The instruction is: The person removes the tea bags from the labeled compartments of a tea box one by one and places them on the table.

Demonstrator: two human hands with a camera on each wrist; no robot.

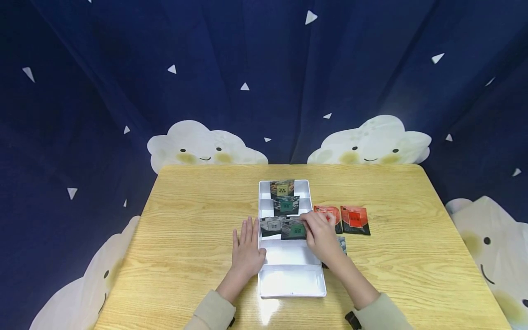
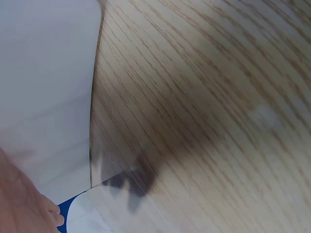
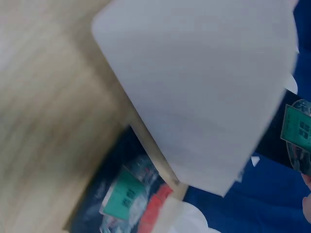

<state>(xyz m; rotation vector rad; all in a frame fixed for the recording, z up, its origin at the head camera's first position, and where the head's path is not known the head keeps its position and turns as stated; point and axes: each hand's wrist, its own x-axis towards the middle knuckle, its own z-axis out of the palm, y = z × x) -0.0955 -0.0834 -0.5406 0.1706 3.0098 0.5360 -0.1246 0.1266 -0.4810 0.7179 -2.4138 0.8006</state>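
Overall, the wooden table [image 1: 198,206] looks smooth, so the white tray [image 1: 292,282] on it could skid or turn if pushed from one side. Only the left hand [image 1: 247,256] is there to steady it, lying at the tray's left edge with its fingers straight and gripping nothing that shows; a light touch like that may not stop a slide.

The right hand [image 1: 321,234] pinches a dark green-label packet [image 1: 294,231] by its right edge, over the right part of the third compartment from the far end. Held at one side only, the packet could swing or fold, and its left edge could snag the grey-label packet [image 1: 271,226] beside it. The pair seem a tight fit, so pressing down might crumple or jam both.

Farther off, a second green-label packet [image 1: 286,206] and a brown packet [image 1: 283,189] rise above the dividers; a stray knuckle could tip them.

To the right lie two packets, the near red one [image 1: 335,220] partly under the hand and the other red one [image 1: 355,221] just beyond, while a loose packet [image 3: 124,196] rests beside the tray below the forearm. A low sweep of that arm could drag them. Smallest of all, the green labels look alike, so mixing them up seems easy
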